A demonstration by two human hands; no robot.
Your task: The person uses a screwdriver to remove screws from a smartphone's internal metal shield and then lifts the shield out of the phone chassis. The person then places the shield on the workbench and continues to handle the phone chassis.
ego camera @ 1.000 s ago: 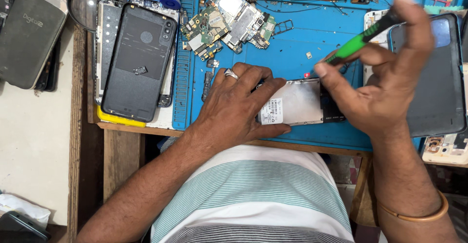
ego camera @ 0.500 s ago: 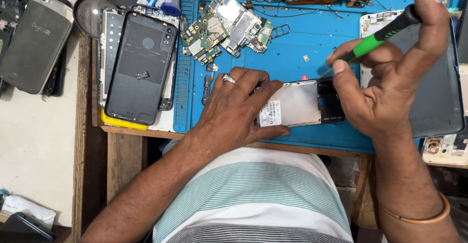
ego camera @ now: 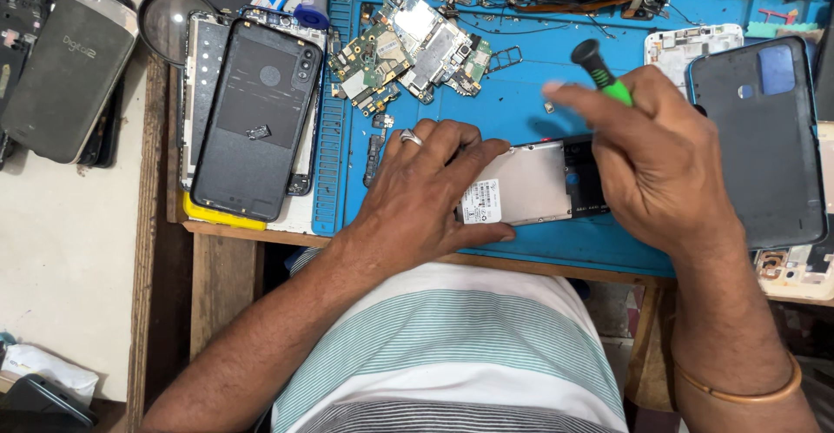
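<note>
One opened phone (ego camera: 534, 185) lies flat on the blue work mat (ego camera: 521, 94), near the mat's front edge, silver battery side up. Left hand (ego camera: 426, 185) is spread flat, pressing on the phone's left end, fingers extended, one ring on a finger. Right hand (ego camera: 656, 159) is closed around one green-and-black screwdriver (ego camera: 601, 70), handle end sticking up past the knuckles; the tip is hidden behind the hand, over the phone's right end.

One cluster of loose circuit boards (ego camera: 408, 46) sits on the mat behind the left hand, a few tiny parts around it. One dark back cover (ego camera: 763, 142) lies right of the right hand, just beside it. One dark phone (ego camera: 252, 120) stacked on a white frame sits left of the mat, one yellow piece under its near edge. One grey handset (ego camera: 65, 72) lies far left on the pale table (ego camera: 69, 268), well apart. One round magnifier lens (ego camera: 169, 16) sits at top left.

Open mat room: a bare strip between boards and phone, and a narrow strip along the front edge. Mat's left side has ribbed slots.

Labels: one white rectangular sticker (ego camera: 480, 201) on the battery's left end, partly under the left thumb
</note>
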